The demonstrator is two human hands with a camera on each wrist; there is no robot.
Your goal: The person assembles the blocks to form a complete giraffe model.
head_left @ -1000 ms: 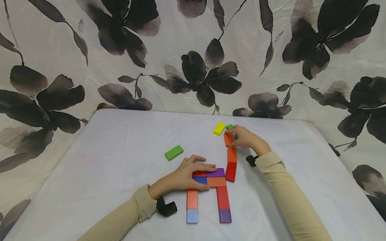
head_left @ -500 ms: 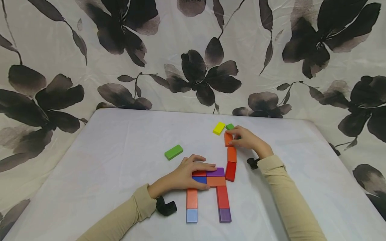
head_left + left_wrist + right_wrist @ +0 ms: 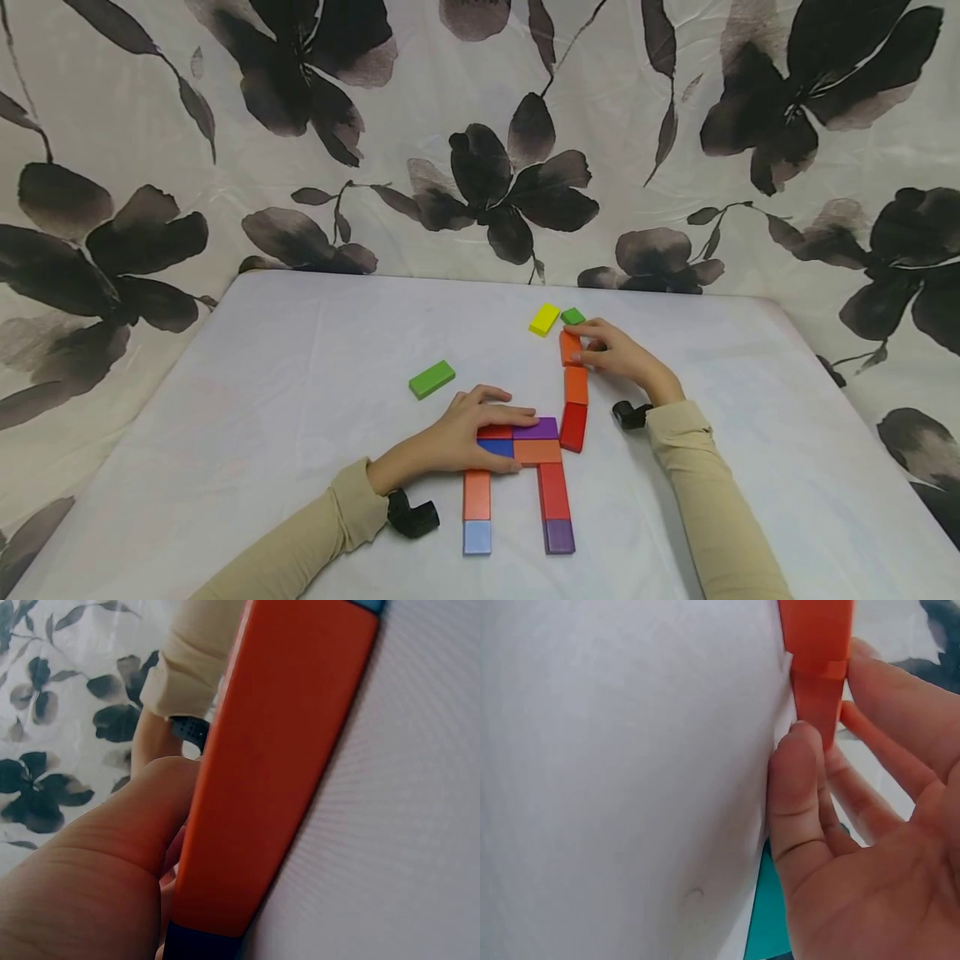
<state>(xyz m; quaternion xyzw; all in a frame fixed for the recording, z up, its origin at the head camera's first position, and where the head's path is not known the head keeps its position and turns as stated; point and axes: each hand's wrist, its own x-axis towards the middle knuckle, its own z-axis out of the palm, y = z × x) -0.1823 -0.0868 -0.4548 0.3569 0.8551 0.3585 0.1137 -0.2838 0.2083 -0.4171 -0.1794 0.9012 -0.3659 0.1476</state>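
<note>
We're on the white-covered worktop (image 3: 322, 367), taking the blue block (image 3: 496, 448) as our marker. The left hand (image 3: 467, 432) lies spread across it, thumb along the near side, index finger reaching to the purple block (image 3: 537, 430) at its far right. That looks like a steadying hold, thumb and finger framing two rows so nothing slides: the back red block (image 3: 495, 432) sits just beyond the marker, the orange crosspiece (image 3: 537, 452) just right of it.

Now well beyond and right of the blue block, the right hand (image 3: 617, 348) is pinching the top orange block (image 3: 571, 349)! Finger at the far end, thumb towards the near end: a lengthwise grip, probably good for squaring it with the middle orange block (image 3: 576, 386). Whether those two touch, I can't tell. The column red block (image 3: 574, 427) finishes that run, right of the marker.

Nearer than the blue block, two legs: coral block (image 3: 476, 496) then pale blue block (image 3: 477, 537), leg red block (image 3: 554, 492) then violet block (image 3: 558, 537), ends likely butted to keep each line straight. Far right of the marker, a yellow block (image 3: 544, 320) and small green block (image 3: 573, 317); beyond and left, a long green block (image 3: 432, 380), untouched by either hand.
</note>
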